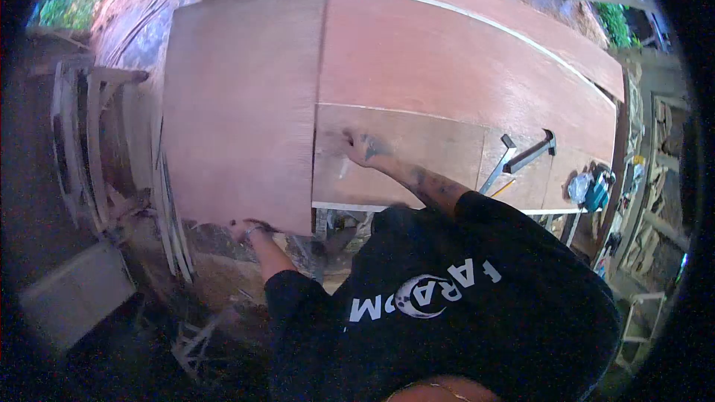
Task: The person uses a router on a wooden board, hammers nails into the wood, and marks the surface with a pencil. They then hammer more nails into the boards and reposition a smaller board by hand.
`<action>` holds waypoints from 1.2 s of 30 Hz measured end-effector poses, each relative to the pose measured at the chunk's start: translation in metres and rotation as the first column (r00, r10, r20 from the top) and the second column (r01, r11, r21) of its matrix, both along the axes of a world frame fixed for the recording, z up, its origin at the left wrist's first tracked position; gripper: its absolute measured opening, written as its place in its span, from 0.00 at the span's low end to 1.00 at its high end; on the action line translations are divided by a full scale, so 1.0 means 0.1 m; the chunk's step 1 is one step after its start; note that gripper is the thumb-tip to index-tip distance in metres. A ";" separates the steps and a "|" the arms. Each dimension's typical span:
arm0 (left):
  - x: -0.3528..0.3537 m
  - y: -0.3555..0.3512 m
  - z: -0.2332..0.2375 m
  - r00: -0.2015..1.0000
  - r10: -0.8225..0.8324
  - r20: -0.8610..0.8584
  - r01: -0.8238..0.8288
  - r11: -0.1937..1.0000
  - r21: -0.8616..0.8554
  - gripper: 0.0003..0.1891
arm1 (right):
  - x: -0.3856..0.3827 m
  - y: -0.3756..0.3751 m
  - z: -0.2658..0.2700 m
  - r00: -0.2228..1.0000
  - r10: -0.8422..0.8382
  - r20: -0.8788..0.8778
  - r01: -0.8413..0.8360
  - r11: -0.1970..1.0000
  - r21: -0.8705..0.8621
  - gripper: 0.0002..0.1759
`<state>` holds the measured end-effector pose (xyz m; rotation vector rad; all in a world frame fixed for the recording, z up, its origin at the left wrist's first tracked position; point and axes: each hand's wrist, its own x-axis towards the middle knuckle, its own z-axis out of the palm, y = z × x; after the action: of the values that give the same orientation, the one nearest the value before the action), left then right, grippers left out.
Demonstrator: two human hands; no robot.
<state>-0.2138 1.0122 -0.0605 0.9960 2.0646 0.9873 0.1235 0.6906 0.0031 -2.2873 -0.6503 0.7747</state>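
Note:
A reddish-brown plywood sheet point(238, 97) lies on the left part of the bench, overlapping the panels beside it. My left hand point(242, 230) grips its near edge, thumb on top and fingers partly hidden beneath. My right hand point(363, 149) is over the narrower lighter panel point(424, 138), just right of the sheet's right edge. Its fingers point toward that edge and are smeared by motion. Beyond this lies a larger reddish panel point(447, 52) with a pale edge.
On the right lie a metal square point(497, 169), a dark angled tool point(530, 153) and a yellow pencil point(504, 187). A clear plastic bag point(578, 187) and a teal item point(598, 193) sit near the bench's right end. Wooden frames point(100, 134) stand at left.

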 end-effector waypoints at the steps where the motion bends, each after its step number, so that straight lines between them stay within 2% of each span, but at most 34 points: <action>1: -0.01 0.03 -0.01 0.999 -0.002 -0.039 0.002 1.000 0.020 0.17 | 0.01 0.10 -0.15 0.999 -0.037 -0.013 0.038 0.997 0.070 0.28; 3: 0.05 0.04 0.07 0.997 0.060 0.052 -0.059 0.998 -0.006 0.17 | 0.07 0.31 -0.39 0.978 0.024 0.205 -0.021 1.000 -0.018 0.30; 4: 0.12 -0.01 0.26 0.965 0.171 0.199 -0.150 0.982 -0.117 0.17 | 0.08 0.38 -0.30 0.963 0.019 0.268 -0.010 0.999 -0.034 0.31; 5: 0.09 -0.02 0.20 0.954 0.159 0.256 -0.149 0.987 -0.059 0.16 | 0.09 0.46 -0.19 0.944 0.014 0.330 0.003 0.999 -0.050 0.32; 7: 0.03 -0.02 -0.05 0.920 0.121 0.374 -0.154 0.986 0.060 0.15 | 0.26 0.62 0.66 0.922 -0.069 0.381 0.080 0.997 -0.014 0.36; 8: 0.08 -0.09 -0.03 0.965 0.070 0.255 -0.086 0.995 0.054 0.15 | 0.31 0.65 0.70 0.943 -0.043 0.330 0.058 0.998 -0.035 0.37; 10: 0.16 -0.24 0.05 0.992 0.077 0.101 -0.080 0.996 0.026 0.15 | 0.42 0.66 0.75 0.975 0.001 0.224 0.015 0.997 -0.071 0.41; 13: 0.23 -0.33 0.13 0.993 0.118 0.012 -0.118 0.993 -0.011 0.14 | 0.50 0.70 0.48 0.959 -0.159 0.233 0.157 0.987 0.028 0.42; 16: 0.26 -0.35 0.23 0.987 0.129 -0.093 -0.135 0.988 -0.072 0.14 | 0.63 0.89 -0.09 0.879 -0.465 -0.104 0.476 0.867 0.148 0.38; 19: 0.14 -0.28 0.08 0.960 0.176 -0.218 -0.200 0.975 -0.095 0.15 | 0.77 0.93 0.05 0.741 -0.530 -0.413 0.627 0.767 0.141 0.31; 20: 0.18 -0.26 0.11 0.983 0.183 -0.034 -0.184 0.983 -0.031 0.15 | 0.79 0.93 -0.04 0.757 -0.535 -0.374 0.616 0.776 0.136 0.29; 22: 0.31 -0.33 0.20 0.933 0.140 0.333 -0.180 0.979 0.094 0.15 | 0.80 0.93 -0.32 0.785 -0.546 -0.291 0.596 0.794 0.119 0.26; 25: 0.80 -0.56 0.91 0.941 0.196 0.276 -0.216 0.975 0.044 0.20 | 0.85 0.84 0.49 0.842 -0.498 -0.210 0.505 0.863 -0.021 0.24; 26: 0.77 -0.56 0.85 0.950 0.178 0.255 -0.201 0.977 0.067 0.21 | 0.87 0.83 0.46 0.867 -0.475 -0.152 0.477 0.879 -0.024 0.23; 28: 0.47 -0.45 0.40 0.968 0.141 0.209 -0.169 0.978 0.119 0.23 | 0.89 0.83 0.27 0.907 -0.419 -0.044 0.418 0.908 -0.030 0.21; 30: 0.27 -0.38 0.05 0.981 0.118 0.154 -0.143 0.977 0.157 0.24 | 0.92 0.87 0.00 0.891 -0.452 0.037 0.453 0.890 -0.043 0.20; 34: 0.37 -0.46 0.17 0.989 0.123 0.088 -0.133 0.984 0.120 0.23 | 0.97 0.89 -0.39 0.870 -0.487 0.075 0.488 0.873 0.001 0.18; 36: 0.42 -0.47 0.20 0.990 0.114 0.080 -0.122 0.987 0.109 0.23 | 1.01 0.86 -0.08 0.895 -0.438 0.078 0.443 0.895 -0.049 0.18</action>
<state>-0.1716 0.9650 -0.0405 0.8876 2.0443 1.1963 0.2243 0.7762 -0.0050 -2.3993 -0.1152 0.5075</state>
